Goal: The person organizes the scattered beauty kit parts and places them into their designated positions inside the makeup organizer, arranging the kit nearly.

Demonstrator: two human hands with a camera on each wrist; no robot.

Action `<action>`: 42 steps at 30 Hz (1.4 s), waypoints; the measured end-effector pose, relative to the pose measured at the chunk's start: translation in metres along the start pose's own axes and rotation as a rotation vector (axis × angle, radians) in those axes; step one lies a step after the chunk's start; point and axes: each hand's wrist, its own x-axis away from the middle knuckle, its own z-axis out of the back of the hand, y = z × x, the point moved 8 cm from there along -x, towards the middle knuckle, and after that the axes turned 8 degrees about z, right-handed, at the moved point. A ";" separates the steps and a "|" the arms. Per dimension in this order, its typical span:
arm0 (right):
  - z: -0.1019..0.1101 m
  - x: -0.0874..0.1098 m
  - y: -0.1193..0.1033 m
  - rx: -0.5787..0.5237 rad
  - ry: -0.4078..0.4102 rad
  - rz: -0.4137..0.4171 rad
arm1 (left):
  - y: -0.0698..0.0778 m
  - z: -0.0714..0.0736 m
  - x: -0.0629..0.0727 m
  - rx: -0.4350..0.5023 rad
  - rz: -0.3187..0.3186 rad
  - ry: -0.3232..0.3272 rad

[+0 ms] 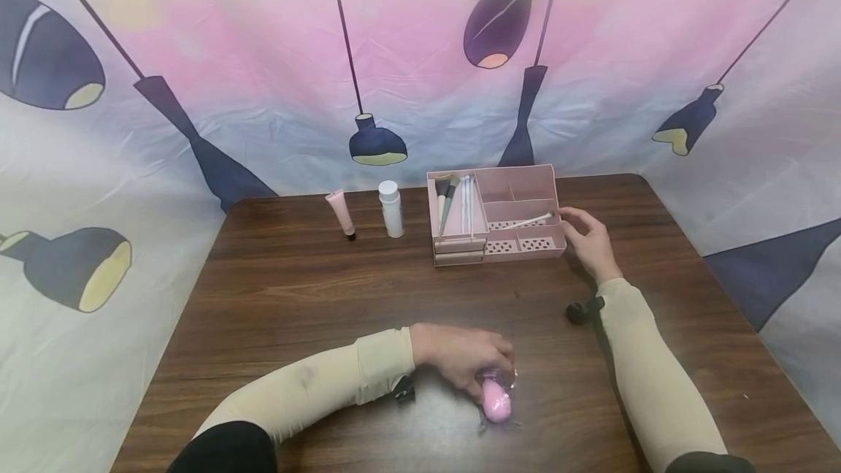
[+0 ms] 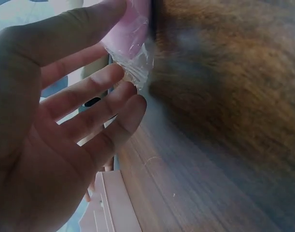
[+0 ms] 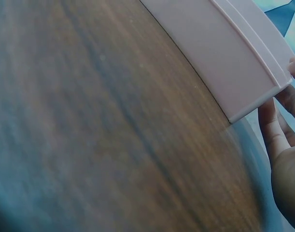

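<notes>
Near the table's front, my left hand [image 1: 463, 356] pinches a pink makeup sponge [image 1: 496, 401] in a clear plastic wrapper. In the left wrist view, the thumb and forefinger are at the sponge [image 2: 130, 29], while the other fingers spread beside the crinkled wrapper [image 2: 137, 65]. Farther back, my right hand [image 1: 593, 243] touches the right end of a pink cosmetics organizer [image 1: 519, 185] with its fingertips. The right wrist view shows those fingers at the corner of the organizer's wall [image 3: 210, 58]. Makeup brushes [image 1: 450, 203] and thin white sticks lie inside the organizer.
Left of the organizer stand a white bottle [image 1: 391, 210] and a pink squeeze tube [image 1: 340, 212] with a dark cap. The brown wooden table [image 1: 315, 283] meets a patterned cloth backdrop [image 1: 276, 115] at its back and sides.
</notes>
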 end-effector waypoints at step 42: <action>0.001 0.000 -0.005 0.007 0.001 0.026 | -0.047 0.059 -0.024 -0.113 0.253 0.294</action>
